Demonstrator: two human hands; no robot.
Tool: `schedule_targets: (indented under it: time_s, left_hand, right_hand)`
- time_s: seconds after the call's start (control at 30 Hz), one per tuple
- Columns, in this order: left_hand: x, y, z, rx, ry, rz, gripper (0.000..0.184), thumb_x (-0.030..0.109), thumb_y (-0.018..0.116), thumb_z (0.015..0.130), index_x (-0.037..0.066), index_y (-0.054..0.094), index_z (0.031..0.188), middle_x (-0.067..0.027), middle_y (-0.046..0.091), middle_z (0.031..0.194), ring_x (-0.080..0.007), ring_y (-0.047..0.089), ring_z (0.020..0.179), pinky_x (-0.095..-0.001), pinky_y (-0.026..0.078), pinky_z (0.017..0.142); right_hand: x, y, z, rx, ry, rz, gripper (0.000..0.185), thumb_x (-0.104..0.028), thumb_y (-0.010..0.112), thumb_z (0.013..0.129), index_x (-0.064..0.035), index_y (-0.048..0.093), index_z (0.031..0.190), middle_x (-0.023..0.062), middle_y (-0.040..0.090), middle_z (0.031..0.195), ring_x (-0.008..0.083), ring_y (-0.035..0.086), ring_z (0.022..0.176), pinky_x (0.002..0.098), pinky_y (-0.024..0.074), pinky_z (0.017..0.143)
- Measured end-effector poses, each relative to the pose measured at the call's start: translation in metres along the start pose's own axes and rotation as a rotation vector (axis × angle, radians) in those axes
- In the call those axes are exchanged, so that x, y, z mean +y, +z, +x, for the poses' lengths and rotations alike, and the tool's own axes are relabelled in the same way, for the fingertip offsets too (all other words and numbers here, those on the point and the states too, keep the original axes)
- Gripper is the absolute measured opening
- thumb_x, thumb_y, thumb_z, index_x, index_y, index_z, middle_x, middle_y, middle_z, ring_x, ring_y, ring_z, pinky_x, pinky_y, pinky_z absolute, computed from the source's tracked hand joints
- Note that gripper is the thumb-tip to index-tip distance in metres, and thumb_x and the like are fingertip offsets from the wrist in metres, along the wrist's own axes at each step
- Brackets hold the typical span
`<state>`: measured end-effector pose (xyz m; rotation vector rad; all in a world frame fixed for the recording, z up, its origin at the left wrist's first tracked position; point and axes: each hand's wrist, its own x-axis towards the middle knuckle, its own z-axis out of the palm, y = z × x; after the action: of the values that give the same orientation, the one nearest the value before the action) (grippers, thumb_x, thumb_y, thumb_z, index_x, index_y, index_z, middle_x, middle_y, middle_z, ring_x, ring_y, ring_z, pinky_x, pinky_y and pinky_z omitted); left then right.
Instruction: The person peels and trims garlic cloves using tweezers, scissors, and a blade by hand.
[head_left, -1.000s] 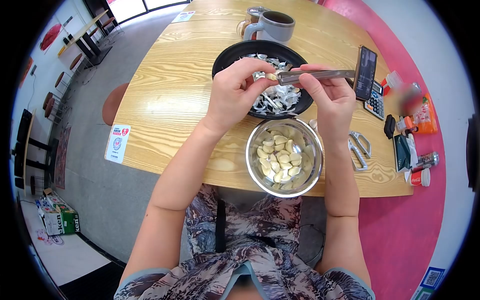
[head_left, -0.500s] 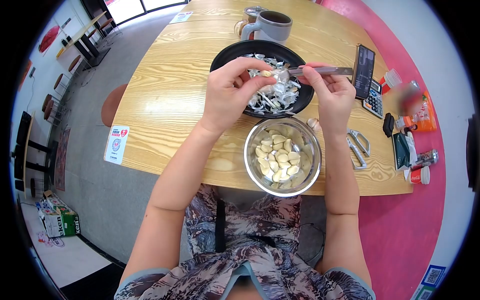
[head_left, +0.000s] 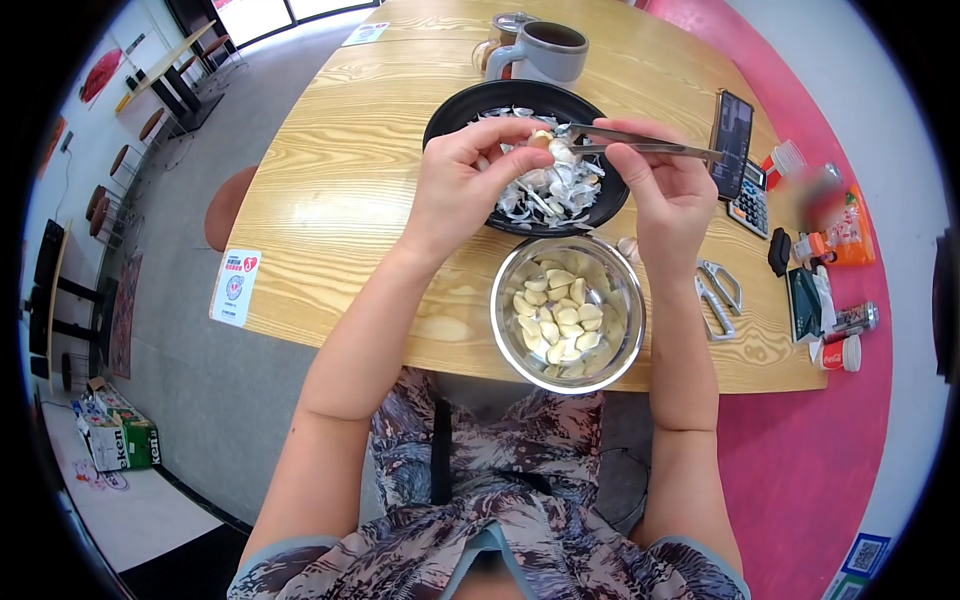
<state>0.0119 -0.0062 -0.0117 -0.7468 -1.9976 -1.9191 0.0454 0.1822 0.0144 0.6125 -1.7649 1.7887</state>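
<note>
Over the black pan (head_left: 445, 120), my left hand (head_left: 450, 190) pinches a garlic clove (head_left: 541, 140) between thumb and fingers. My right hand (head_left: 668, 190) grips metal tweezers (head_left: 655, 148), whose tips point left at the clove, with papery white skin about them. Whether the tips touch the clove is hard to make out. Heaped garlic skins (head_left: 565, 190) lie in the pan under both hands. Nearer to me, a steel bowl (head_left: 498, 325) holds several peeled garlic cloves (head_left: 562, 318). An unpeeled piece of garlic (head_left: 628, 248) lies beside my right wrist.
Scissors (head_left: 720, 298) lie right of my right forearm. A phone (head_left: 733, 135) leans by a calculator (head_left: 749, 203). Behind the pan stand a grey mug (head_left: 553, 58) and a glass jar (head_left: 490, 52). Cups, a can (head_left: 855, 318) and packets line the right edge.
The tweezers have turned in my right hand, and their two arms now show apart. The clove in my left hand has turned slightly. Both hands stay over the pan.
</note>
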Motion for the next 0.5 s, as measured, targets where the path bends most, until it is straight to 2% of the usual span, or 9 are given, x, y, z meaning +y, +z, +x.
schedule_targets:
  time_s: [0.07,0.1,0.17,0.2,0.27,0.4,0.5]
  left_hand:
    - [0.000,0.001,0.000,-0.030,-0.029,-0.057,0.019,0.007,0.073,0.084,0.002,0.071,0.102,0.0004,0.069,0.083,-0.0005,0.052,0.063,-0.0170,0.039,0.054]
    - [0.001,0.002,-0.001,-0.030,-0.031,-0.057,0.019,0.007,0.073,0.084,0.002,0.071,0.102,0.0004,0.069,0.083,-0.0005,0.052,0.063,-0.0170,0.039,0.054]
    - [0.001,0.003,-0.001,-0.050,-0.016,-0.146,0.019,0.006,0.070,0.086,0.000,0.070,0.103,-0.0035,0.071,0.085,-0.0040,0.062,0.073,-0.0182,0.048,0.061]
    - [0.001,0.002,-0.002,-0.049,-0.017,-0.146,0.019,0.006,0.070,0.086,0.000,0.070,0.103,-0.0035,0.071,0.085,-0.0040,0.062,0.073,-0.0182,0.048,0.061]
    - [0.001,0.001,-0.001,-0.076,-0.028,-0.159,0.018,0.004,0.068,0.087,-0.003,0.068,0.103,-0.0068,0.071,0.088,-0.0086,0.067,0.083,-0.0205,0.053,0.070]
    - [-0.003,0.001,0.001,-0.080,-0.064,-0.302,0.016,0.004,0.067,0.088,-0.004,0.065,0.102,-0.0080,0.071,0.090,-0.0103,0.067,0.084,-0.0214,0.054,0.073]
    - [0.001,-0.002,0.001,-0.106,-0.115,-0.346,0.015,0.004,0.066,0.089,-0.004,0.063,0.101,-0.0090,0.070,0.092,-0.0112,0.067,0.084,-0.0214,0.054,0.074]
  right_hand:
    - [-0.002,0.004,-0.002,-0.005,-0.001,0.034,0.020,0.005,0.067,0.085,0.0039,0.065,0.105,0.0120,0.070,0.100,0.0128,0.065,0.088,0.0232,0.0520,0.078]
    - [-0.002,0.006,-0.003,-0.012,-0.002,0.069,0.019,0.005,0.067,0.085,0.0040,0.065,0.104,0.0119,0.070,0.099,0.0127,0.065,0.088,0.0235,0.0521,0.079]
    - [-0.001,0.008,-0.005,-0.026,-0.027,0.029,0.019,0.006,0.067,0.085,0.0040,0.065,0.104,0.0117,0.070,0.099,0.0129,0.065,0.089,0.0236,0.0523,0.079]
    - [0.000,0.008,-0.006,-0.039,-0.053,-0.012,0.019,0.006,0.067,0.085,0.0040,0.065,0.104,0.0115,0.070,0.099,0.0132,0.066,0.089,0.0237,0.0525,0.079]
    - [0.002,0.010,-0.007,-0.043,-0.101,-0.045,0.019,0.006,0.068,0.084,0.0041,0.066,0.102,0.0114,0.070,0.098,0.0138,0.066,0.088,0.0241,0.0531,0.078]
    - [0.006,0.012,-0.008,-0.033,-0.238,-0.142,0.018,0.008,0.069,0.081,0.0042,0.068,0.099,0.0116,0.071,0.095,0.0158,0.068,0.087,0.0255,0.0547,0.078]
    - [0.005,0.013,-0.009,-0.021,-0.237,-0.105,0.018,0.009,0.069,0.081,0.0045,0.068,0.098,0.0118,0.072,0.094,0.0162,0.068,0.086,0.0261,0.0552,0.078]
